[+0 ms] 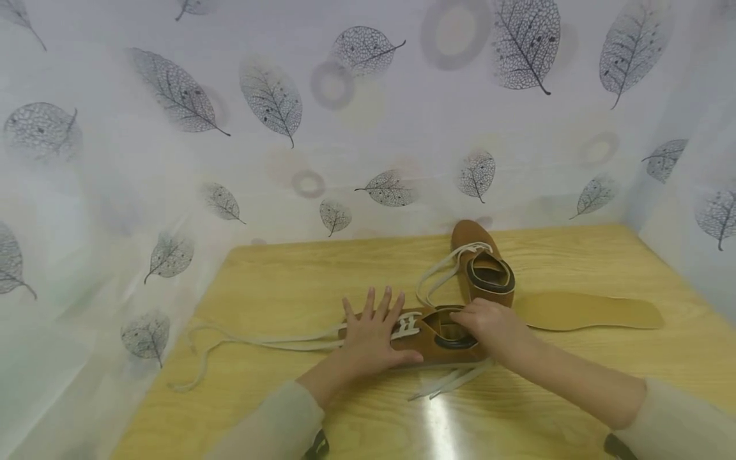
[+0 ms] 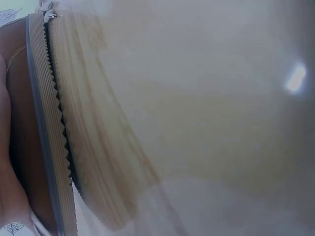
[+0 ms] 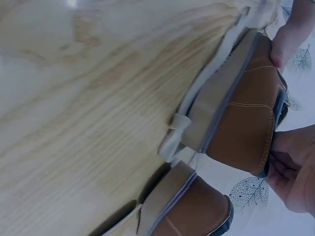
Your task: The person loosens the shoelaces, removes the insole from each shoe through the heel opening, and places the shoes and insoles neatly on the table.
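Observation:
A brown lace-up shoe (image 1: 439, 351) with a dark padded collar lies sideways across the table, toe to the left. My left hand (image 1: 368, 342) rests on its front part with the fingers spread. At the heel end, my right hand (image 1: 491, 326) pinches the rim of the opening. The right wrist view shows thumb and fingers at the dark heel collar of the shoe (image 3: 246, 108); part of the fingertips is hidden there. In the left wrist view, the ridged tan sole edge (image 2: 47, 108) appears beside the table.
A matching brown shoe (image 1: 468, 236) stands behind, toe pointing away, its laces hanging to the left. To the right lies a flat tan insole (image 1: 595, 312). Long pale laces (image 1: 270, 343) trail leftward over the wooden table (image 1: 241, 415). A leaf-patterned sheet (image 1: 402, 128) encloses the back and sides.

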